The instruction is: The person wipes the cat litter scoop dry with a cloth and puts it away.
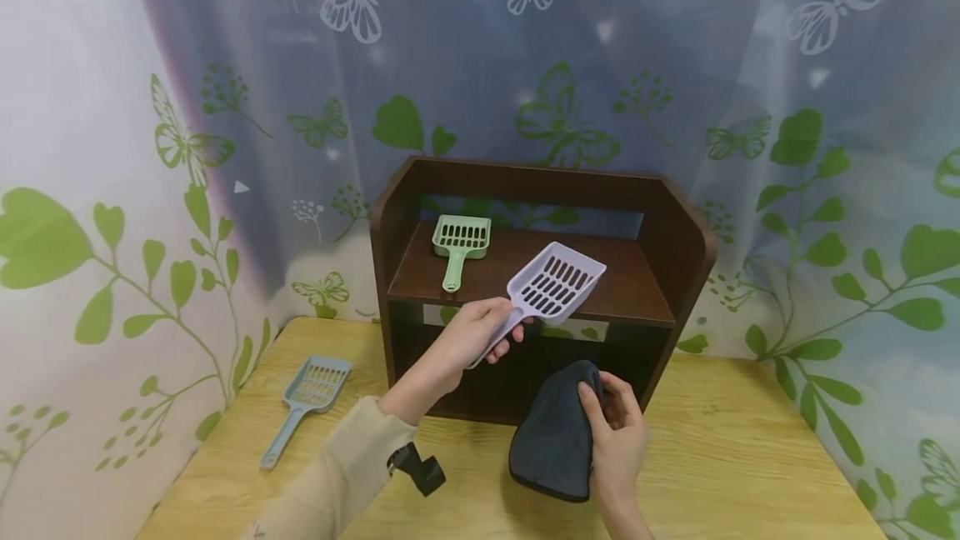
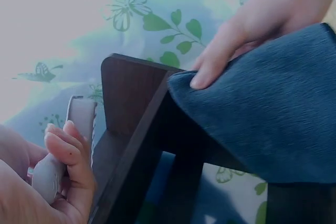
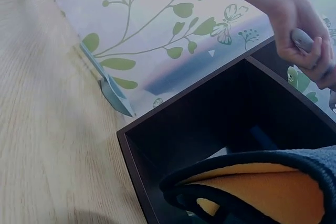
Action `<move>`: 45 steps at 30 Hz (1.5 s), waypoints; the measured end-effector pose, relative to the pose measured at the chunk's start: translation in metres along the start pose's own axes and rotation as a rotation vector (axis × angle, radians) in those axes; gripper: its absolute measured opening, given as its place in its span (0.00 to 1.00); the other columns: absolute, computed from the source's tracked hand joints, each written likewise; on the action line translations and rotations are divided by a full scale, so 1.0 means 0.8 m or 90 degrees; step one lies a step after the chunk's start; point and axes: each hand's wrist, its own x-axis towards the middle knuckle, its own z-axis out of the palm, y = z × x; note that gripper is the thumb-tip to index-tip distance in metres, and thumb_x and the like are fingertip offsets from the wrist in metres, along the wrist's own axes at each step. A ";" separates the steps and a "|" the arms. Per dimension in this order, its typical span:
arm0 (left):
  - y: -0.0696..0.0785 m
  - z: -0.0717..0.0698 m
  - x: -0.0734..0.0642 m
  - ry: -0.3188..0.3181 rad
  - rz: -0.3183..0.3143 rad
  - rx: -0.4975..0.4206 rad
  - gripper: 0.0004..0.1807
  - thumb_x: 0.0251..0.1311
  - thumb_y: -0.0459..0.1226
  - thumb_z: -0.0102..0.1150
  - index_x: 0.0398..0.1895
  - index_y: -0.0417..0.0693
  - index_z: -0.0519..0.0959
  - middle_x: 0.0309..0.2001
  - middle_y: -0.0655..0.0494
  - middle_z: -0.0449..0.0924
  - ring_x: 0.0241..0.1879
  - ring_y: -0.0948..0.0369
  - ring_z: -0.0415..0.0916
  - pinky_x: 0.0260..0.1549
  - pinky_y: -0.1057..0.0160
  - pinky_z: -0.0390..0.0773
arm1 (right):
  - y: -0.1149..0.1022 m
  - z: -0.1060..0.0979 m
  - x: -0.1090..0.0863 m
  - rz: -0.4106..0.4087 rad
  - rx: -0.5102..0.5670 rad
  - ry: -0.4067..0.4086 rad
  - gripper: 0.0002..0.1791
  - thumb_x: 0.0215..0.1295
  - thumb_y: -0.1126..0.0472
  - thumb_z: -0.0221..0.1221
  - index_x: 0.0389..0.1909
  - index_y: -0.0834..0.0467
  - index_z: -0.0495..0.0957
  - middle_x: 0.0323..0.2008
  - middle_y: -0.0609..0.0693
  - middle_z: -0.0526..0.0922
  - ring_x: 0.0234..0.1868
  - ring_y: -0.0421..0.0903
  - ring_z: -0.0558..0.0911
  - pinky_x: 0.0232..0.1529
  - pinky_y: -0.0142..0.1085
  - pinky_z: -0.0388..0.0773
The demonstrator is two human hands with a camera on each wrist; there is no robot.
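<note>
My left hand (image 1: 480, 332) grips a lilac slotted litter scoop (image 1: 557, 282) by its handle, its head tilted up in front of the upper shelf. In the right hand (image 1: 618, 432) is a folded dark blue cloth (image 1: 555, 432), pinched near its top corner before the lower compartment. The right wrist view shows an orange inner side of the cloth (image 3: 262, 187). A green litter scoop (image 1: 459, 247) lies on the left of the upper shelf, handle toward me. On the table to the left rests a blue-grey litter scoop (image 1: 311, 394).
A dark brown two-level wooden shelf (image 1: 543, 169) stands on the light wooden table (image 1: 742, 457). Behind and beside it hangs a curtain (image 1: 480, 57) printed with leaves and butterflies. A black strap with a small device (image 1: 417, 468) is at my left wrist.
</note>
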 end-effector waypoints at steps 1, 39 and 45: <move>0.004 -0.001 0.005 0.002 0.002 0.007 0.20 0.82 0.41 0.39 0.51 0.33 0.76 0.33 0.53 0.76 0.23 0.66 0.66 0.24 0.71 0.70 | 0.000 0.000 0.000 0.000 0.001 -0.002 0.17 0.67 0.63 0.67 0.54 0.64 0.79 0.41 0.47 0.84 0.38 0.41 0.84 0.34 0.29 0.82; 0.035 -0.014 0.126 0.051 -0.156 0.005 0.19 0.80 0.35 0.44 0.62 0.31 0.76 0.52 0.40 0.84 0.48 0.56 0.84 0.34 0.70 0.79 | 0.001 -0.006 -0.010 0.028 0.023 -0.033 0.17 0.67 0.64 0.66 0.55 0.64 0.79 0.43 0.49 0.84 0.40 0.43 0.86 0.36 0.33 0.85; 0.034 -0.017 0.123 0.045 -0.122 0.069 0.15 0.78 0.34 0.48 0.49 0.29 0.81 0.51 0.39 0.84 0.50 0.50 0.84 0.45 0.62 0.84 | 0.000 -0.006 -0.011 0.031 0.028 -0.032 0.17 0.67 0.64 0.67 0.55 0.64 0.79 0.43 0.50 0.85 0.40 0.44 0.86 0.36 0.33 0.85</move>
